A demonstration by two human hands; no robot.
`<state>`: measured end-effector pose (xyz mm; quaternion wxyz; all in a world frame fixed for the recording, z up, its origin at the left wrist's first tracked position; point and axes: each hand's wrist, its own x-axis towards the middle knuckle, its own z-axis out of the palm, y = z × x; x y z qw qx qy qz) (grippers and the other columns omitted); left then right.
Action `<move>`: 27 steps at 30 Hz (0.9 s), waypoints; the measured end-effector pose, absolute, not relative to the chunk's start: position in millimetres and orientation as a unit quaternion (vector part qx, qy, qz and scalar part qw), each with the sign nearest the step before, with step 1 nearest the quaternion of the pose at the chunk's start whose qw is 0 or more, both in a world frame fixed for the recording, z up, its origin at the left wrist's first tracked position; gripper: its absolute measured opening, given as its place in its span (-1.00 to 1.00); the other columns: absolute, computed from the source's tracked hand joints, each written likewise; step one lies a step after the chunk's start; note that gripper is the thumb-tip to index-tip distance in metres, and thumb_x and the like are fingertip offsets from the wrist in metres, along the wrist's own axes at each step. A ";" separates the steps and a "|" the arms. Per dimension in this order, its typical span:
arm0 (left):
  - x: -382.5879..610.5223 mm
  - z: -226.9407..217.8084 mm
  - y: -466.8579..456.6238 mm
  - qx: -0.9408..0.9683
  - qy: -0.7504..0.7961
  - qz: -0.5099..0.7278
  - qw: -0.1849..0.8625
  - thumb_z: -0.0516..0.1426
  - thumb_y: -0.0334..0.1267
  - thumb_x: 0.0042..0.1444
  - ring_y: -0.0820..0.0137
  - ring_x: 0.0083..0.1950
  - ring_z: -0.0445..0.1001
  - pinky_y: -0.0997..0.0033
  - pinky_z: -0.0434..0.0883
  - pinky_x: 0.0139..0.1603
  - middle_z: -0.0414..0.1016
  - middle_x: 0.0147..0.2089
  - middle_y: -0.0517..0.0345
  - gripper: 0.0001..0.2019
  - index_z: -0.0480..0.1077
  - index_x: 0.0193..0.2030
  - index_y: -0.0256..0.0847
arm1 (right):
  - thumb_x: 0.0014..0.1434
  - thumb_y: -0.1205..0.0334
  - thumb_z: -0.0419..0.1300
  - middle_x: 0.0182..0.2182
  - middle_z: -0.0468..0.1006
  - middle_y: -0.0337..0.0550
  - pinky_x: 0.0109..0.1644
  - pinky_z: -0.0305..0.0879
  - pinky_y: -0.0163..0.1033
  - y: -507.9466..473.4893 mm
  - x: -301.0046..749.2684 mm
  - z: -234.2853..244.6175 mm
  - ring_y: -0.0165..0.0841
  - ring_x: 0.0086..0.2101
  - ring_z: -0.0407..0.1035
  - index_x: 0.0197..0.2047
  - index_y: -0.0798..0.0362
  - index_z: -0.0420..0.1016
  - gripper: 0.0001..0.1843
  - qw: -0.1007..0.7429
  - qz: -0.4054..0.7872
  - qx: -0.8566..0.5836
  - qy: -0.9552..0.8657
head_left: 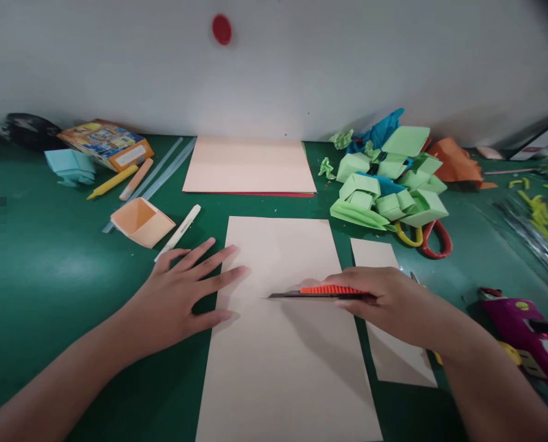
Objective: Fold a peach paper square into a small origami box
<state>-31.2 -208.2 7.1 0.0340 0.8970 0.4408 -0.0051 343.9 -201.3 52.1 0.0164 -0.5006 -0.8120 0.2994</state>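
Note:
A large pale sheet of paper [278, 368] lies lengthwise on the green table in front of me. My left hand [186, 288] rests at its left edge, fingers spread, with the fingertips on the paper. In my right hand [375, 294] is an orange and black utility knife [331, 291], gripped between thumb and fingers. Its blade points left, and the tip is at the middle of the sheet. To the right, partly under my right hand and forearm, lies a narrow strip of the same pale paper [402, 356].
Behind the sheet sits a stack of pale paper [250, 166]. Folded green paper pieces [388, 184] and red-and-yellow scissor handles [437, 239] are at back right. A peach paper box [142, 222], white marker [179, 230] and crayon box [105, 144] stand left. A purple device [522, 331] lies far right.

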 end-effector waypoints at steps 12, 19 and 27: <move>-31.2 6.5 -207.2 0.898 0.438 0.000 0.036 0.00 0.28 0.34 -0.06 0.56 -0.01 -0.11 -0.03 0.40 -0.06 0.58 0.39 -0.37 -0.04 0.50 0.43 | 0.36 0.05 0.12 0.09 0.63 -0.23 0.04 0.50 -0.01 -200.7 346.6 51.0 -0.10 0.02 0.52 0.21 -0.27 0.54 -0.60 0.009 0.292 -0.502 -0.814; -30.3 7.6 -207.4 0.896 0.442 0.000 0.041 0.01 0.25 0.35 -0.06 0.56 -0.01 -0.14 -0.01 0.40 -0.04 0.58 0.38 -0.38 -0.02 0.50 0.43 | 0.33 0.12 0.15 0.06 0.65 -0.19 0.03 0.51 -0.04 -201.0 345.9 53.3 -0.12 -0.02 0.54 0.20 -0.23 0.56 -0.60 0.021 0.294 -0.501 -0.814; -30.8 9.1 -207.8 0.898 0.438 0.002 0.042 0.00 0.25 0.35 -0.05 0.55 0.00 -0.16 0.02 0.40 -0.04 0.58 0.36 -0.39 -0.02 0.50 0.42 | 0.33 0.11 0.17 0.06 0.65 -0.18 0.04 0.51 -0.03 -202.6 344.6 57.4 -0.11 -0.01 0.53 0.17 -0.22 0.58 -0.62 0.032 0.294 -0.501 -0.813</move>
